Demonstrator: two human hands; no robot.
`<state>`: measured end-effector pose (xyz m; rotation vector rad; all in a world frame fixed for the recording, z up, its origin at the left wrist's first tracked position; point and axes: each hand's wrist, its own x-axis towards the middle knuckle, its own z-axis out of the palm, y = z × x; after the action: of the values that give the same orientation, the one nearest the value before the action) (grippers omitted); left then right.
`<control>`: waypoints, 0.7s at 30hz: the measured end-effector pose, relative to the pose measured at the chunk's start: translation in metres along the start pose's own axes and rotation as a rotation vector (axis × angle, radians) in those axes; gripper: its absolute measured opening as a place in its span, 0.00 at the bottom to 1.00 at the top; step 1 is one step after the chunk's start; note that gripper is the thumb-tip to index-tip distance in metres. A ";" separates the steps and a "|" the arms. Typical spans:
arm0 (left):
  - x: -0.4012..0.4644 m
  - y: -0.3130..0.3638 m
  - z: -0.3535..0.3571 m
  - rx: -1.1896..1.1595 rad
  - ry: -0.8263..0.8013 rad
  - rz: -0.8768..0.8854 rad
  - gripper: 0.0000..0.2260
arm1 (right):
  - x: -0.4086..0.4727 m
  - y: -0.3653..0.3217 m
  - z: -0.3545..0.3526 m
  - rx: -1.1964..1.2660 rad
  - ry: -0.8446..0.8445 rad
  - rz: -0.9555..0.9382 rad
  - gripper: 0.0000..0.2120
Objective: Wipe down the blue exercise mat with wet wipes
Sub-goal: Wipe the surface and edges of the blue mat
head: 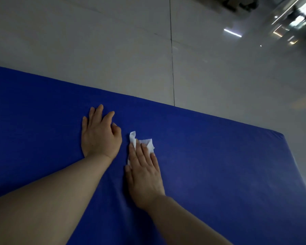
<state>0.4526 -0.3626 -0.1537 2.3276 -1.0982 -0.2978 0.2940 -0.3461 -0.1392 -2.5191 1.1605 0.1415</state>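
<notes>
Wet wipe, thin and limp, pressed under flat right hand on soft blue mat. Left hand, fingers spread and holding nothing, braces the mat; flat-palm pressure likely suits the wipe better than pinching.

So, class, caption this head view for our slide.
Right hand presses a white wipe onto the blue mat; left hand rests beside.

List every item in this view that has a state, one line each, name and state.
Blue padded exercise mat: lying flat on the floor, both hands on it.
Crumpled white wet wipe: bunched, pressed onto the mat under the right fingers.
Left hand: bare, resting flat on the mat, holding nothing.
Right hand: fingers straight, pressing the wipe.
Grey tiled floor: glossy, reflecting lights.
</notes>
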 end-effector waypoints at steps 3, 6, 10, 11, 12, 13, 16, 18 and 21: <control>-0.018 -0.003 -0.016 -0.245 -0.047 0.097 0.16 | 0.002 -0.001 0.001 0.011 0.001 0.003 0.26; -0.067 -0.029 -0.036 -0.188 -0.097 0.220 0.18 | 0.004 -0.002 -0.002 0.025 -0.015 0.012 0.26; -0.107 -0.063 -0.056 0.119 -0.192 0.300 0.23 | -0.003 0.007 -0.011 0.056 0.001 -0.008 0.27; -0.108 -0.069 -0.058 0.152 -0.217 0.292 0.23 | -0.009 0.016 -0.011 0.057 0.046 0.024 0.27; -0.107 -0.072 -0.058 0.170 -0.229 0.295 0.23 | -0.016 0.028 -0.011 0.052 0.097 0.092 0.28; -0.106 -0.074 -0.057 0.169 -0.227 0.300 0.23 | -0.024 0.043 -0.012 0.050 0.151 0.198 0.28; -0.108 -0.071 -0.053 0.149 -0.203 0.296 0.23 | -0.046 0.079 -0.018 0.096 0.243 0.599 0.27; -0.107 -0.073 -0.052 0.134 -0.189 0.303 0.22 | -0.048 0.070 -0.014 0.097 0.263 0.692 0.28; -0.105 -0.077 -0.051 0.072 -0.181 0.306 0.21 | -0.037 0.013 0.009 -0.010 0.284 0.403 0.30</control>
<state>0.4554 -0.2226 -0.1577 2.1838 -1.5546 -0.3620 0.2600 -0.3240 -0.1425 -2.3331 1.7749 -0.1135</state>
